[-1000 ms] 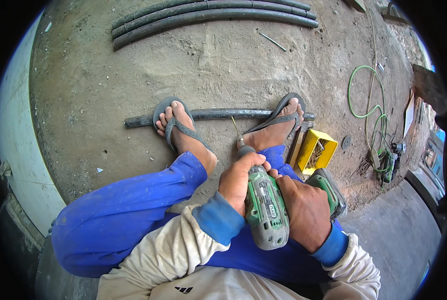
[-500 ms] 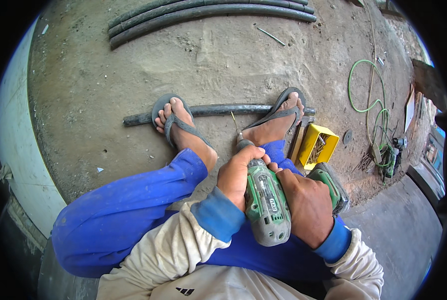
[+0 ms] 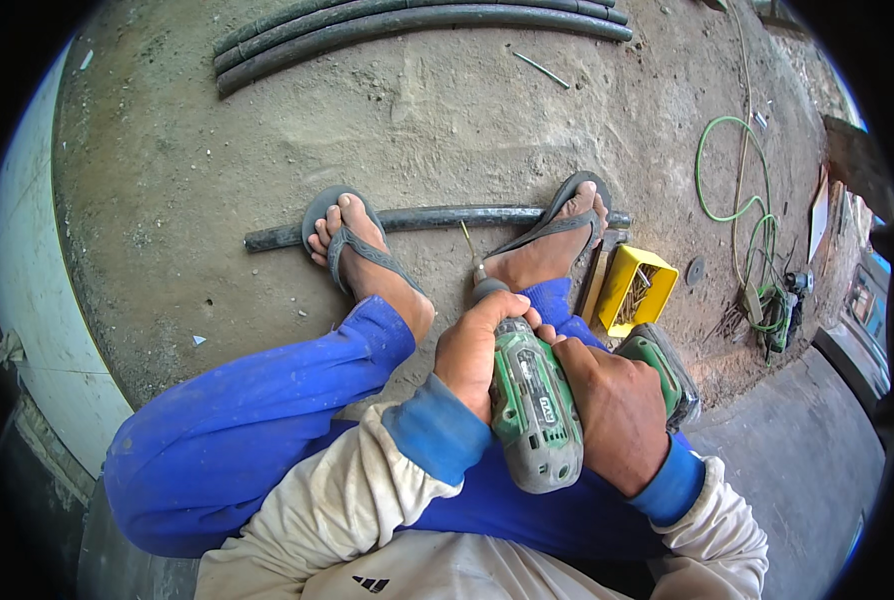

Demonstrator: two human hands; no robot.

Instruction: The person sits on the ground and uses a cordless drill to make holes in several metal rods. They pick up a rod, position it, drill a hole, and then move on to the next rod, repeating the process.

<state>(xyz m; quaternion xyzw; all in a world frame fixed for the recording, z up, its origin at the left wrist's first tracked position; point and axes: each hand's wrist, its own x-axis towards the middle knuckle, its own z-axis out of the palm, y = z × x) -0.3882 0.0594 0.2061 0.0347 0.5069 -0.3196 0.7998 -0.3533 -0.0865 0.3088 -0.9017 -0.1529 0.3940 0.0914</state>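
From my end the dirt ground fills most of the view, with a row of dark poles lying along its far side. Nearer, one black pole runs crosswise under the toe ends of both sandals; it looks stiff and smooth, likely to roll if unpinned, and I'd hold it down at both sides as the feet do. The cordless drill sits over the lap, nose pointing away toward that pole. I judge it rigid and fairly heavy, its battery dragging toward the right, the dusty housing perhaps a little slick; best held by the handle with support near the nose. The right hand is wrapped around the handle, and the left hand clasps the front of the body. Beside the right foot are a hammer and a yellow box of screws. The thin drill bit seems the fragile part; whether its tip touches the pole I can't tell.
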